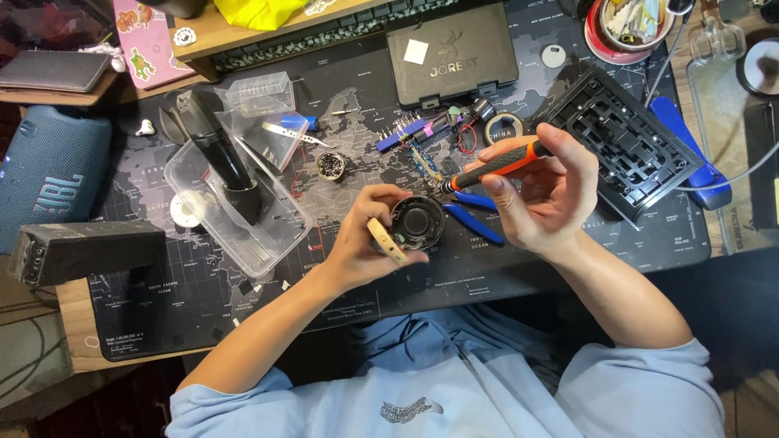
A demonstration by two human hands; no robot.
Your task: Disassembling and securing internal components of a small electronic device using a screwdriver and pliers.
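We see a clear plastic bin [272, 243] holding a black tool [223, 158], a closed black case [452, 55], blue-handled pliers [475, 217], tweezers [294, 134], a blue speaker [49, 174] at the desk's edge.

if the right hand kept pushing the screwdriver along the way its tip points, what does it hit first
Most likely the round black speaker part held in the left hand; the screwdriver in the right hand already ends at its rim.

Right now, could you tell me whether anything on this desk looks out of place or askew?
Yes: the clear plastic box lies at a slant on the map mat, a black cylindrical tool sticking out. Small bits are scattered on the mat. The round black part in the left hand looks intact.
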